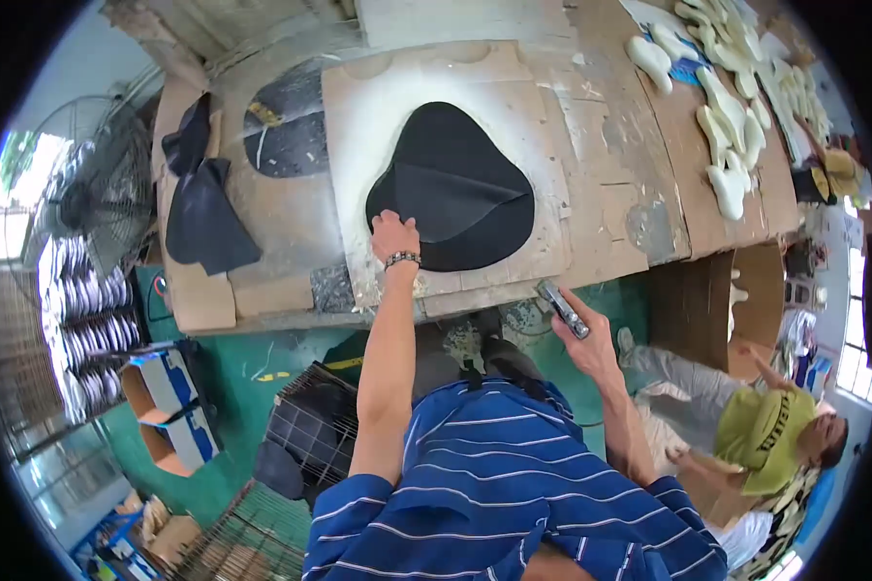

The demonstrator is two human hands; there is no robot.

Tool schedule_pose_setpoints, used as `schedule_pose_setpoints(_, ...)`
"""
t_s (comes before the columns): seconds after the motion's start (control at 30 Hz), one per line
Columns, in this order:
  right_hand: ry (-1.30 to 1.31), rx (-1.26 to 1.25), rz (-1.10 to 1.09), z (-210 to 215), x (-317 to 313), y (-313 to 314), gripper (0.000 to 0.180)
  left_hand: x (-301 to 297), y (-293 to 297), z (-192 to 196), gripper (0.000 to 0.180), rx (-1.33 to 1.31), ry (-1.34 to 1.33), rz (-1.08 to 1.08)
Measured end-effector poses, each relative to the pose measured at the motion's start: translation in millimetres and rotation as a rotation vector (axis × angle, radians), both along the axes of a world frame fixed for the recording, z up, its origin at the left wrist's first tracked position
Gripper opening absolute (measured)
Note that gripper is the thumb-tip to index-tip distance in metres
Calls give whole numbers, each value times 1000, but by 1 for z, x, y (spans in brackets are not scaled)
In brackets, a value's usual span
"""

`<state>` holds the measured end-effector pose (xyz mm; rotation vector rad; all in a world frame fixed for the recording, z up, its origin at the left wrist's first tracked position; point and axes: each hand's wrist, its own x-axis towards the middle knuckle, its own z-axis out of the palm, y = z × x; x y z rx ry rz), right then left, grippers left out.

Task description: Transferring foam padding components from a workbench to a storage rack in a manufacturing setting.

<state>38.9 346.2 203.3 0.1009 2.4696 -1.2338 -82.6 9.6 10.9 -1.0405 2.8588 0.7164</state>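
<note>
A rounded, saddle-shaped black sheet (475,155) lies on a cardboard board (543,247) dusted with white. Across its middle runs a fold or a second black layer; which one I cannot tell. My left hand (394,235) is at the sheet's lower left edge, fingers curled and pinching there. Off the table's front edge, my right hand (588,341) is wrapped around a silver metal spray gun (564,310), its front end pointing up toward the board. The gun is apart from the sheet.
Black cut pieces (208,218) lie at the table's left, near a caged fan (87,184). Cream foam shapes (727,126) are piled at the far right. A large cardboard box (756,290) stands below them, with a person in a yellow-green shirt (761,426) nearby. A wire crate (310,426) is by my left arm.
</note>
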Motion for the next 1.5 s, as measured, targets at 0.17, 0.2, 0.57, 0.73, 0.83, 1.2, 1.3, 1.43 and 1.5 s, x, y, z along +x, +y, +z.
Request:
schedule_pose_setpoints(0.17,-38,-9,-69,2,3,-8,56,-6,-9,-5,17,-15,35,-42)
schedule_pose_setpoints(0.2,-14,-18,-68,-1,2,-8,56,-10,-6,0,17,-17,32,-57)
schedule_pose_setpoints(0.57,109,-51,-80,-4,6,-2,58,-108,-14,15,13,1819,258,580)
schedule_pose_setpoints(0.73,39,-64,-93,14,14,8,57,-143,-1,11,21,2312,628,513)
schedule_pose_setpoints(0.83,20,-83,-115,17,20,17,57,-144,6,4,44,2272,819,337)
schedule_pose_setpoints(1.2,155,-62,9,41,25,49,58,-149,-2,-7,91,1951,911,287)
schedule_pose_setpoints(1.3,161,-84,12,48,29,58,58,-151,10,-4,91,1911,937,272)
schedule_pose_setpoints(1.43,107,-146,5,57,33,70,63,-166,12,-8,86,1827,878,338)
schedule_pose_setpoints(1.5,126,-133,43,61,34,74,65,-179,-3,-14,80,1699,777,474)
